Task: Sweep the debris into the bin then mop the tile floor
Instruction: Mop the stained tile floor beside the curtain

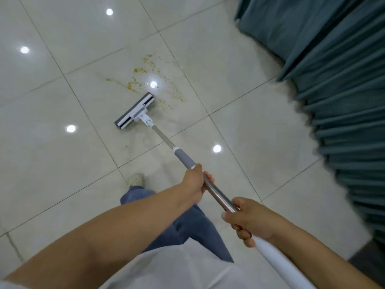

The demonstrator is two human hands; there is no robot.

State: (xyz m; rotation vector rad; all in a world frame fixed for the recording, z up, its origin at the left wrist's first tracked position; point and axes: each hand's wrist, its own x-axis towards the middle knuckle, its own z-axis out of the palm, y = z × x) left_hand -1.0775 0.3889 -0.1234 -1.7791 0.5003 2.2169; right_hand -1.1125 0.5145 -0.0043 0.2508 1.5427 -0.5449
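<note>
Two hands, left hand (194, 182) and right hand (248, 221), grips clamped on one mop (135, 111), yellow debris (145, 80)

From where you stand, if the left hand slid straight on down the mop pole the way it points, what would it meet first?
The left hand would meet the grey grip sleeve at once; its thumb seems to touch the sleeve's near end. Beyond lie bare pole and the mop head.

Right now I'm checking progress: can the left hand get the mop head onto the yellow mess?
Probably yes. The left hand and right hand grip the handle, and the mop head lies on bare tile beside the yellow residue.
</note>
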